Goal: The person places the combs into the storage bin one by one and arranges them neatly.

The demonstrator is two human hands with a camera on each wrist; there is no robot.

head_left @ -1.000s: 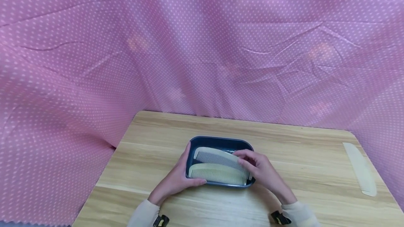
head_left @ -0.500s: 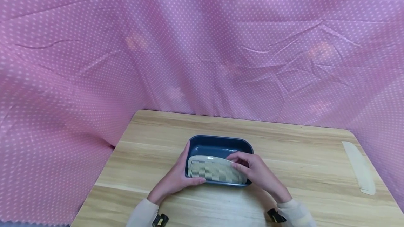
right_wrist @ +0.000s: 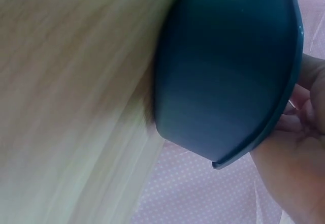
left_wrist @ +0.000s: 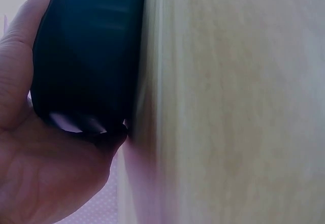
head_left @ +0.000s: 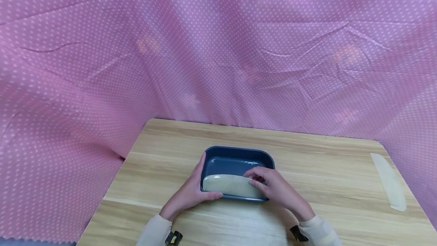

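Observation:
A dark blue rectangular tray with rounded corners sits on the table. My left hand grips its left end, thumb along the front rim and fingers along the side; the left wrist view shows the palm against the tray wall. Inside, along the front wall, lies a cream comb with its curved spine towards the back. A second comb is hidden, the two lined up as one. My right hand pinches the comb's right end between thumb and fingers. In the right wrist view the tray mostly hides these fingertips.
Another pale comb lies near the right edge of the wooden table. A pink cloth with white dots hangs behind the table and down both sides.
My right hand has brought the rear comb forward and slightly left until it lines up over the front one, baring the tray's back floor. My left hand has kept its grip.

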